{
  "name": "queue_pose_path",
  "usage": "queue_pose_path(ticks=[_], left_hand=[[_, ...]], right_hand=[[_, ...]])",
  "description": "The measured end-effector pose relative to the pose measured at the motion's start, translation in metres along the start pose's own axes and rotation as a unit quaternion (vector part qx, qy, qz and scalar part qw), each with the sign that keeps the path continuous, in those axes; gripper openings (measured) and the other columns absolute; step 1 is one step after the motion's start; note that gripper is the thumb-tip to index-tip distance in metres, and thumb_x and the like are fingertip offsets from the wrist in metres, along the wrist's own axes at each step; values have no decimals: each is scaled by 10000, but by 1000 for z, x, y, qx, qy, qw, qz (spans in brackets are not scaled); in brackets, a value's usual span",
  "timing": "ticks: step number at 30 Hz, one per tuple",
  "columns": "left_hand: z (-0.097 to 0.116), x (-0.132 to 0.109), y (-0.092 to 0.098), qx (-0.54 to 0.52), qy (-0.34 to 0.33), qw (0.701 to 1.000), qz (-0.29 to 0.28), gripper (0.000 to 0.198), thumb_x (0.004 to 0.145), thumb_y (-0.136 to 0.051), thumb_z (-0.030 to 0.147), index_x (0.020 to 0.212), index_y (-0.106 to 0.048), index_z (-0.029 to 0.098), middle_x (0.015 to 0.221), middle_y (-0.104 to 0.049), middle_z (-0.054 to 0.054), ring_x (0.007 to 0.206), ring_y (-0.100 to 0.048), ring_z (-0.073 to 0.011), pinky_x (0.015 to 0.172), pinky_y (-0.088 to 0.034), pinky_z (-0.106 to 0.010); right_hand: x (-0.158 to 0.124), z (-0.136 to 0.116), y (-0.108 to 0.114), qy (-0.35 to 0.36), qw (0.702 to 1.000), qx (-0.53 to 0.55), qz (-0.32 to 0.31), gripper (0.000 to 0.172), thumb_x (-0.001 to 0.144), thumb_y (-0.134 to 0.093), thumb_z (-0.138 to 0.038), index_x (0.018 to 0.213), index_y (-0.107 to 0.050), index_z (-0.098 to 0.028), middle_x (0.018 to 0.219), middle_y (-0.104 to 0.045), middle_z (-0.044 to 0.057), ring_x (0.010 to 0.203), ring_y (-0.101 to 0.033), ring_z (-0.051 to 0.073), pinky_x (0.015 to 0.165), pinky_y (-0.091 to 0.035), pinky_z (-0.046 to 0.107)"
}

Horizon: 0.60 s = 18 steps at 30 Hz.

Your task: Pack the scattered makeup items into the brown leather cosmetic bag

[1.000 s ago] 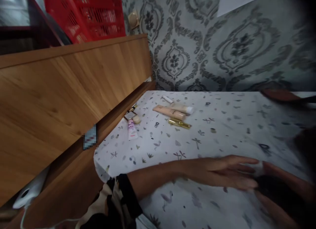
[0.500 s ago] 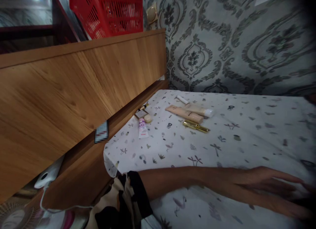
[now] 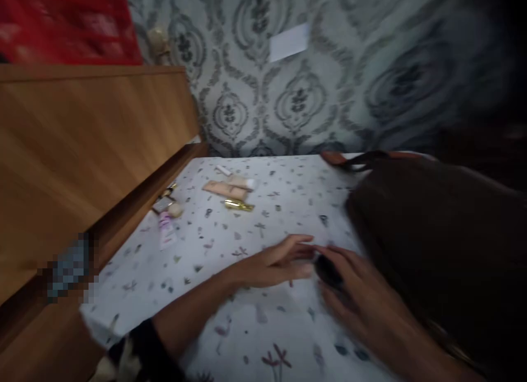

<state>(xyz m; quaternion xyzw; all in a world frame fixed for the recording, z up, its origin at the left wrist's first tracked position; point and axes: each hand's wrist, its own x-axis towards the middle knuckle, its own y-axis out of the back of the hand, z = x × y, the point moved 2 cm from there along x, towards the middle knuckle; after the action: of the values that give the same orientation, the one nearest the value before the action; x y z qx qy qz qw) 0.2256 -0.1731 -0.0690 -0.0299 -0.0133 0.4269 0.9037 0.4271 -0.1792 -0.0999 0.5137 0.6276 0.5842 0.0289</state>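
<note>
Over the patterned white cloth [image 3: 230,338], my left hand [image 3: 284,264] stretches to the right, thumb and fingers apart, nothing visible in it. Its fingertips come close to my right hand [image 3: 354,294]; whether they touch is blurred. A small dark rounded object [image 3: 328,271] is held in my right hand, between thumb and fingers; its kind cannot be made out. Farther back lie a beige tube [image 3: 224,189], a paler tube with a white cap [image 3: 242,183], a gold lipstick-like tube [image 3: 237,205] and a thin white stick [image 3: 223,170].
Left on the cloth are a pink-and-white tube [image 3: 167,231], a round beige item [image 3: 175,209] and a small compact-like case [image 3: 163,205]. A large dark bag [image 3: 436,234] takes up the right side. A wooden panel [image 3: 90,129] bounds the left, with a red basket [image 3: 74,25] above it.
The view has swung right, bringing the dark bag and my right hand with its dark object into sight. My left hand now lies near my right hand. The tubes keep their places on the cloth.
</note>
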Motion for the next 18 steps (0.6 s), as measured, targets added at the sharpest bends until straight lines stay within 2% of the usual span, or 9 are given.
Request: queue_pose_path(ticks=[3,7,11,16,18], left_hand=[[3,-2,-2,-10,9,1000,16,688,882,-674,555,1465,-406,306,1572,-392,-167,1494,-329,-311,1150,-388,-522],[2,-5,-3,5,38,998,43,600,911,-634,548,1443,-449,339,1584,-406,-111,1491,-333,-315,1135,-426,-501],[-2,-5,-1,23,55,996,72,601,889,-639,580,1421,-490,344,1574,-431,-87,1486,-338,-347,1105,-468,-490],[-3,-3,-5,24,68,993,99,599,856,-647,621,1375,-535,345,1558,-461,-91,1469,-372,-350,1063,-500,-446],[-2,-2,-8,15,65,990,125,598,831,-650,658,1333,-566,346,1523,-505,-99,1450,-403,-347,1034,-516,-429]], right_hand=[[5,-16,11,-26,998,-10,-56,483,919,-500,-208,1400,-450,-195,1288,-569,178,1163,-587,324,941,-542,510],[12,-31,24,-102,985,-8,-136,506,889,-544,-87,1380,-488,-198,1184,-608,132,1092,-580,287,965,-517,488],[17,-37,34,-156,970,-4,-186,393,890,-694,-267,1243,-571,-146,1147,-600,143,1096,-574,302,950,-515,468],[15,-36,40,-134,972,8,-191,496,854,-721,-486,1176,-578,-136,1124,-594,141,1060,-580,296,916,-518,443],[14,-35,40,-121,976,7,-181,462,870,-680,-492,1157,-582,-144,1106,-598,136,1038,-577,295,891,-522,439]])
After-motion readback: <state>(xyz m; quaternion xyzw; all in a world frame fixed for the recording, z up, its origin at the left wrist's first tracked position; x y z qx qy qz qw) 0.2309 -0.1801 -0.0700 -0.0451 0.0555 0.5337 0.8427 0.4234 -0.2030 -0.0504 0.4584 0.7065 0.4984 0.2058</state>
